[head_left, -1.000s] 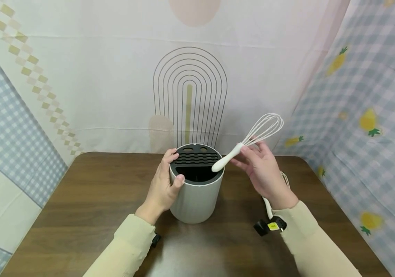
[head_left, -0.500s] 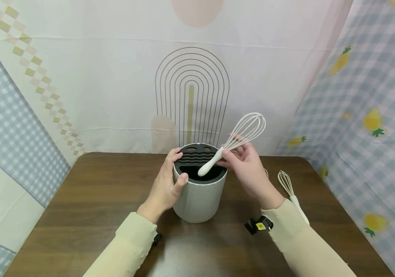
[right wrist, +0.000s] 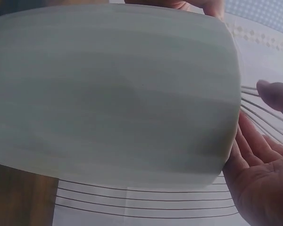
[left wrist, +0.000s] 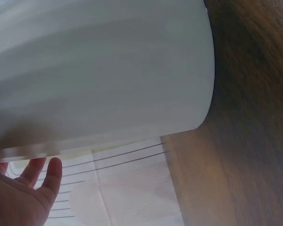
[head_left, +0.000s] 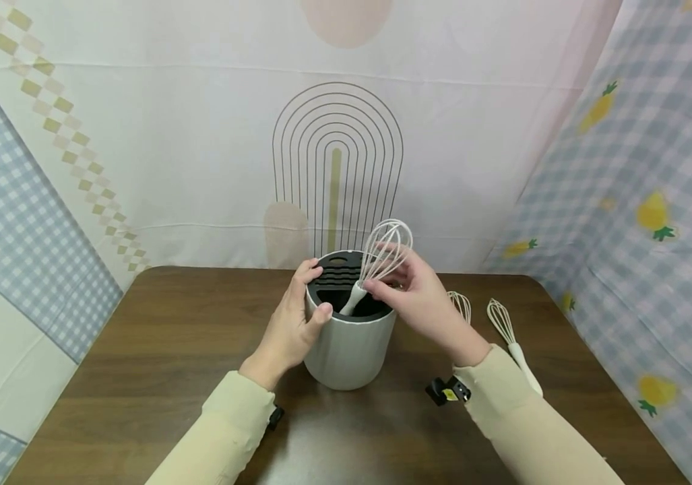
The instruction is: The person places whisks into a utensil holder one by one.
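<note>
A white utensil holder (head_left: 348, 357) with a black slotted insert (head_left: 336, 273) stands upright on the table. My left hand (head_left: 288, 330) grips its left side, thumb at the front of the rim and fingers over the back left. Between thumb and fingers, my right hand (head_left: 421, 300) pinches a white whisk (head_left: 354, 296) near where wires and handle meet. The handle points down into the large front opening, its lower end hidden inside, and the wire loops tilt up to the right. In the right wrist view, the holder's wall (right wrist: 113, 99) hides the handle.
Two smaller whisks lie on the brown wooden table (head_left: 200, 350) to the right. One whisk (head_left: 518, 357) shows whole; the other whisk (head_left: 459, 303) is partly behind my right arm. Patterned cloth (head_left: 212, 168) hangs behind the table and on both sides.
My right hand has moved left and down with the whisk, and the handle has gone from above the rim into the opening. The whisk stands steeper. My left hand keeps its hold.
</note>
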A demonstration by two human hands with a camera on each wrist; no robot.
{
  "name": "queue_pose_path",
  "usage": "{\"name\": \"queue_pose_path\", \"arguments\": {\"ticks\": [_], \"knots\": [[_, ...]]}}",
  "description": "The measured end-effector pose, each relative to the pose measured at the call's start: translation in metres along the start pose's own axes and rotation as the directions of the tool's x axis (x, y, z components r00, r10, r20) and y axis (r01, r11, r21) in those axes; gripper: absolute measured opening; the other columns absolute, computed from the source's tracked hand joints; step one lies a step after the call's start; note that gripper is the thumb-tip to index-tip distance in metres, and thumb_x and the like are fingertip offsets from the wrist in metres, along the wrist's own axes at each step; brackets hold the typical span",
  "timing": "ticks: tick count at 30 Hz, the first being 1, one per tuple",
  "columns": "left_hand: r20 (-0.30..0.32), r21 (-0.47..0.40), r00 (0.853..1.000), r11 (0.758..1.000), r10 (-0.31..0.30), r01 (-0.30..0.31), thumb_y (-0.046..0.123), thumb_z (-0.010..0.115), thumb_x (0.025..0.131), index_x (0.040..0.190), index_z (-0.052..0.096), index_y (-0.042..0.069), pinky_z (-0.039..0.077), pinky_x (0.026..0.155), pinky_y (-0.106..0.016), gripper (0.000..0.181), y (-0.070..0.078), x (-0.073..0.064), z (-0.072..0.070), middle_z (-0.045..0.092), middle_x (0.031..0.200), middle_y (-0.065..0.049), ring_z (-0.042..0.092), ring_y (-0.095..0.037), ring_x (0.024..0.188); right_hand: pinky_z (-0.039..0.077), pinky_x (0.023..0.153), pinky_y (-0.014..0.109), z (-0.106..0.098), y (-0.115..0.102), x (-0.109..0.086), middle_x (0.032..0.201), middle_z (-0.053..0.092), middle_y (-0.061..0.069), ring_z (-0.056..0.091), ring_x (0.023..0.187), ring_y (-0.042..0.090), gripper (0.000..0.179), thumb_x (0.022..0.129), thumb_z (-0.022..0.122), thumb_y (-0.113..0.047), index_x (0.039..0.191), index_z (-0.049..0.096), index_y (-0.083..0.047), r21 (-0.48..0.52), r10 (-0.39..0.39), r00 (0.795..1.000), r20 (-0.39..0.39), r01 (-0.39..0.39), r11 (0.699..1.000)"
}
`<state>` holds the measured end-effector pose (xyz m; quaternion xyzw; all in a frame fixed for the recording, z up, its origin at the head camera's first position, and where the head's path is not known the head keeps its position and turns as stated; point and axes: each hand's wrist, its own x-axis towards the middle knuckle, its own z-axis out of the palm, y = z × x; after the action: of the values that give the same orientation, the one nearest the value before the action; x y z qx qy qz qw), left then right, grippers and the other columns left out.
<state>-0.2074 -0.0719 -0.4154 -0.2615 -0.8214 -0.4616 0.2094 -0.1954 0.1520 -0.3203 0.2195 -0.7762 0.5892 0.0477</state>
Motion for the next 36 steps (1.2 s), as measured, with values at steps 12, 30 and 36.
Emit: {"name": "queue_pose_path", "arguments": {"ticks": [12, 30, 36], "knots": [[0.104, -0.009, 0.994, 1.000, -0.028, 0.029, 0.065, 0.042, 0.092, 0.147, 0.026, 0.025, 0.031, 0.107, -0.049, 0.070, -0.005, 0.003, -0.009, 0.021, 0.157, 0.009, 0.029, -0.017, 0.139, 0.055, 0.077, 0.032, 0.010, -0.028, -0.004, 0.115, 0.064, 0.023, 0.064, 0.100, 0.033, 0.062, 0.084, 0.073, 0.000, 0.138, 0.042, -0.004, -0.087, 0.045, 0.998, 0.046, -0.040, 0.995], [0.103, -0.021, 0.995, 1.000, 0.002, 0.000, 0.065, 0.050, 0.089, 0.144, 0.029, 0.022, 0.031, 0.107, -0.048, 0.073, -0.009, 0.009, -0.009, 0.023, 0.156, 0.003, 0.032, -0.019, 0.138, 0.051, 0.086, 0.033, -0.015, 0.004, -0.001, 0.118, 0.067, 0.005, 0.065, 0.101, 0.015, 0.048, 0.088, 0.073, -0.026, 0.132, 0.055, -0.019, -0.186, -0.063, 0.998, -0.017, 0.058, 0.981], [0.087, -0.006, 0.996, 1.000, -0.011, 0.012, 0.070, 0.048, 0.087, 0.142, 0.030, 0.022, 0.032, 0.106, -0.049, 0.075, -0.007, 0.009, -0.008, 0.024, 0.156, 0.007, 0.032, -0.018, 0.138, 0.051, 0.083, 0.031, -0.039, -0.003, -0.013, 0.121, 0.064, 0.011, 0.063, 0.105, 0.023, 0.051, 0.090, 0.071, -0.018, 0.136, 0.051, -0.008, -0.258, -0.039, 0.996, -0.080, 0.017, 0.966]]}}
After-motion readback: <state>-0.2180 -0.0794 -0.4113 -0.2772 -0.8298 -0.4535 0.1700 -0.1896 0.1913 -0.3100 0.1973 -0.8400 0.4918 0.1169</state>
